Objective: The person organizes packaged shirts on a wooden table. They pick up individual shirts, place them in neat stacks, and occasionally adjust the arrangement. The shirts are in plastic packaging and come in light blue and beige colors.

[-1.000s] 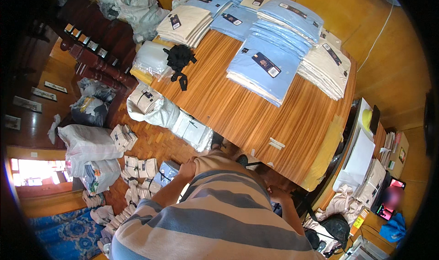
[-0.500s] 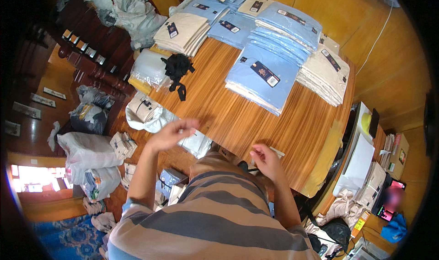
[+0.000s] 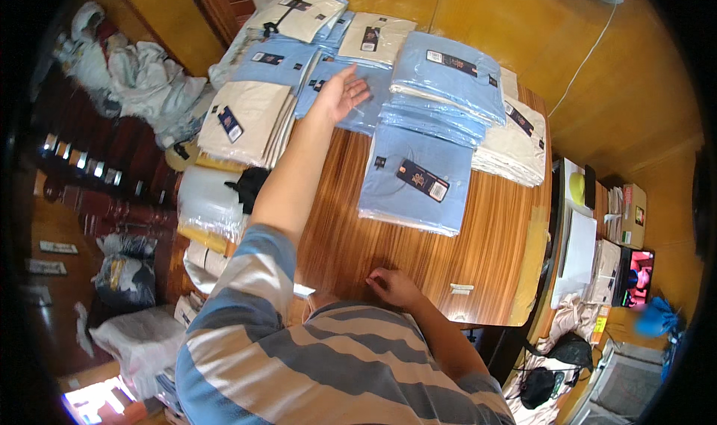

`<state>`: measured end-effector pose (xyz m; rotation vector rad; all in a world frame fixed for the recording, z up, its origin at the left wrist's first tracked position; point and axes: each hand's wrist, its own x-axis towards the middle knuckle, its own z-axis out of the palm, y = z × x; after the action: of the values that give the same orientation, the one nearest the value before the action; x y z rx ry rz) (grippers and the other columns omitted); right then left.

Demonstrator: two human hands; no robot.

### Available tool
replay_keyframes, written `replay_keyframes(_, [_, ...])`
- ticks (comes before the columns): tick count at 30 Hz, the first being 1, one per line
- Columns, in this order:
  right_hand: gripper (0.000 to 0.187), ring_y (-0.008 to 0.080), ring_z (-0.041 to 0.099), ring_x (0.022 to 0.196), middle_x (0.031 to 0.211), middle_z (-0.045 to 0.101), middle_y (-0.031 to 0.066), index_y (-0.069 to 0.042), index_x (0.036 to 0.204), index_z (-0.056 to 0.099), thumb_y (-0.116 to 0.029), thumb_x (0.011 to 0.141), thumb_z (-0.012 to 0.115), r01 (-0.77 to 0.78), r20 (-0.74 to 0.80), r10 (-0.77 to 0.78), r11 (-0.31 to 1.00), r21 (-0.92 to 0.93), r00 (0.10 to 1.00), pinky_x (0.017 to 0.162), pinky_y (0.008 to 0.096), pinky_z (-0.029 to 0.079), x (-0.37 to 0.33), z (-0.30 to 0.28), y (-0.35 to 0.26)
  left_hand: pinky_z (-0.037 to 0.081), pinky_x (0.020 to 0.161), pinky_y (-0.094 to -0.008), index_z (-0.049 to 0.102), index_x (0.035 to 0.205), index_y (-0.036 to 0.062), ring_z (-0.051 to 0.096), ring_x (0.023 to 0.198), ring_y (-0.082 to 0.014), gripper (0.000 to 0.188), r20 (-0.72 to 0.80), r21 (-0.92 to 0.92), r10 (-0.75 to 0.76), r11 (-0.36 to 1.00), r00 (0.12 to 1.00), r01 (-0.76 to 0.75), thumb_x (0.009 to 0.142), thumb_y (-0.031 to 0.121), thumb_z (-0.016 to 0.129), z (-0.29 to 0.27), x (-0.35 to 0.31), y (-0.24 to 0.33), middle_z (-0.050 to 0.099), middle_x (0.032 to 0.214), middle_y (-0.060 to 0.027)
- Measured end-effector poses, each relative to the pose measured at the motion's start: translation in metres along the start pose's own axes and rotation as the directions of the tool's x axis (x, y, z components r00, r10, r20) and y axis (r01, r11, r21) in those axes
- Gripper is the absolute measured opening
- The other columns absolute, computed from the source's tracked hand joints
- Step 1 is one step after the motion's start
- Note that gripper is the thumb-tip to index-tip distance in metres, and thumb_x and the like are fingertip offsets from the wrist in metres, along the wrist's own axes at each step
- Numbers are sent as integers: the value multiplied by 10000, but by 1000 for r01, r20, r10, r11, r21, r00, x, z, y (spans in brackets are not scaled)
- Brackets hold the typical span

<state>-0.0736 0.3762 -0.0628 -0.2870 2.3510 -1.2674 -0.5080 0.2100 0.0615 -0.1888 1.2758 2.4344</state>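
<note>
My left hand [image 3: 343, 96] is stretched out over the table [image 3: 321, 231], fingers apart and nothing in it. It is over a flat blue folded garment in clear plastic [image 3: 362, 110], between a cream pile and a taller blue stack; whether it touches is unclear. My right hand [image 3: 392, 287] is low by the near table edge, its fingers loosely curled and no object seen in them. Ahead of it lies a blue packed garment with a dark tag [image 3: 381, 193], in front of the tall blue stack [image 3: 448, 74]. The cream pile [image 3: 246, 115] stands left of my left forearm.
Clear plastic bags [image 3: 209, 193] and a black bundle of straps [image 3: 250, 187] sit at the table's left edge. More cream packs [image 3: 508, 152] stand at the right. A white paper slip [image 3: 461, 289] lies near the front. A side desk holds a lit screen [image 3: 637, 275].
My left hand has reached far forward from the near left edge to the packed garments. My right hand has moved slightly left and down in the picture. The view has shifted.
</note>
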Motion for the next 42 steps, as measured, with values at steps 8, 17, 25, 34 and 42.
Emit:
replay_keyframes(8, [203,301,717,591,700,713,160,-78,914,732,-272,948,782,-77,-225,54,992,-97,973,564,421,573,-2,19,-8,411,1220,-575,413,1467,-152,488,1436,-448,590,-81,-291,-30,957,996,5,1048,219,601,6,165,-16,468,1530,-340])
replay_keyframes(17, [213,309,723,599,697,725,122,-101,839,713,-272,920,811,-115,-314,58,979,-166,948,576,422,600,2,23,-8,525,1023,-535,570,1379,56,644,1216,-356,442,-221,-218,32,973,975,-81,1005,277,647,37,187,-31,638,1329,-166])
replay_keyframes(25, [236,332,733,628,710,731,124,-114,883,724,-337,928,785,-202,-292,171,976,-78,941,591,462,605,1,24,-9,522,1044,-526,611,1353,67,674,1163,-356,414,-125,-326,-95,944,988,50,1030,326,605,46,194,-21,677,1293,-142])
replay_keyframes(34, [200,277,726,588,688,733,80,-119,830,709,-268,912,814,-191,-294,142,971,-145,945,565,397,598,0,28,-5,551,988,-532,665,1300,68,682,1150,-330,414,-274,-331,5,938,962,-100,957,280,758,22,222,-60,707,1261,-147])
replay_keyframes(42, [224,293,730,607,705,736,85,-123,823,715,-305,907,817,-244,-329,199,964,-103,923,595,424,608,-1,32,-13,580,960,-548,608,1296,-41,675,1157,-367,668,-407,-372,-73,924,911,-92,773,188,954,64,255,-69,671,1281,-226])
